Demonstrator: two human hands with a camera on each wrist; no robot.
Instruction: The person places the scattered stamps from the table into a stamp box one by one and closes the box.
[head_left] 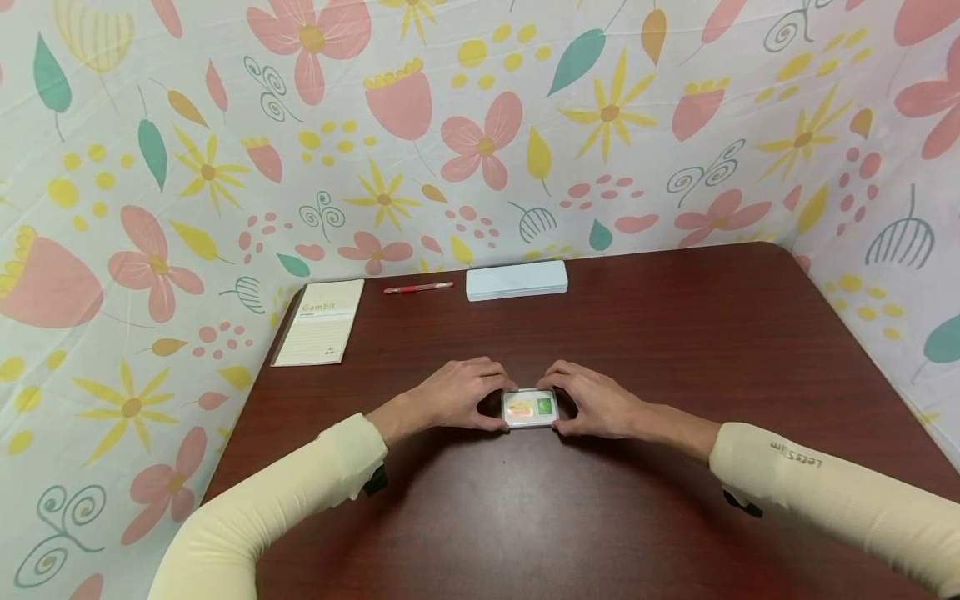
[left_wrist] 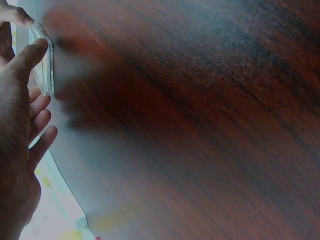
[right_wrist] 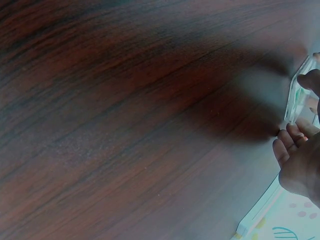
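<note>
A small flat clear plastic case (head_left: 530, 408), with an orange-yellow picture and a green picture showing through its face, is held between both hands at the middle of the table. My left hand (head_left: 465, 395) grips its left end with thumb and fingers. At the opposite end, my right hand (head_left: 600, 403) pinches it the same way. From the left wrist, the case (left_wrist: 48, 65) shows edge-on, close over the tabletop, with the thumb on its near side. In the right wrist view the right hand (right_wrist: 302, 165) is partly cut off by the frame.
The dark wood table (head_left: 675, 333) meets a flower-print cloth (head_left: 480, 133) at its back and sides. A notepad marked "Gambit" (head_left: 321, 325) lies at the back left. A red pen (head_left: 418, 288) and a light blue box (head_left: 517, 281) lie along the back edge.
</note>
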